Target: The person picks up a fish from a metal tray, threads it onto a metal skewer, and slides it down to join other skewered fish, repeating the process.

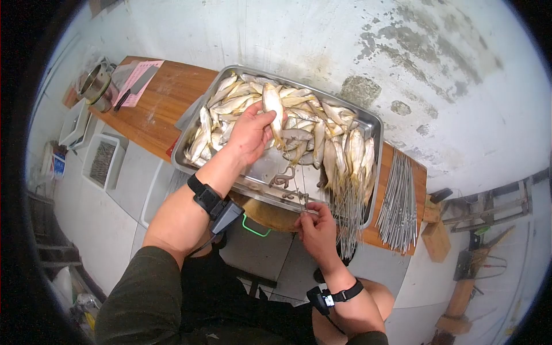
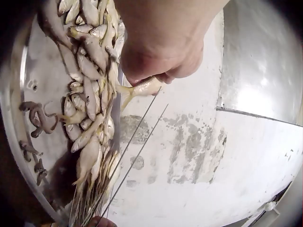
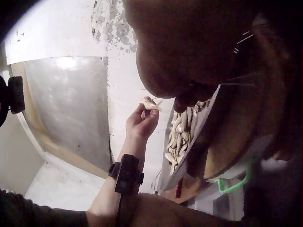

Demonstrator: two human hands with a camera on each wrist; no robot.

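One small fish (image 1: 272,103) is being held up above the metal tray (image 1: 311,177), its body being clamped between the thumb and bent fingers of the left hand (image 1: 252,135). Two thin skewers (image 2: 143,119) are being pinched by the fingertips of the right hand (image 1: 318,230) and are being aimed toward the fish; whether flesh is being pierced is not being shown clearly.

By its wet look, the fish is being judged light, soft and slippery, with skin and belly that are likely tearing if squeezed hard. A hold around the thick middle of the body is therefore being favoured over one on the thin tail, where grip is probably being lost more easily. The skewers are being judged stiff along their length but springy, so a hold well short of the tips is being advised.

A pale, silvery-cream flank is being shown, with light glinting off it, and a yellowish tail is being left sticking out past the hand. Similar colouring is being displayed by the piled fish (image 1: 230,103) beneath.
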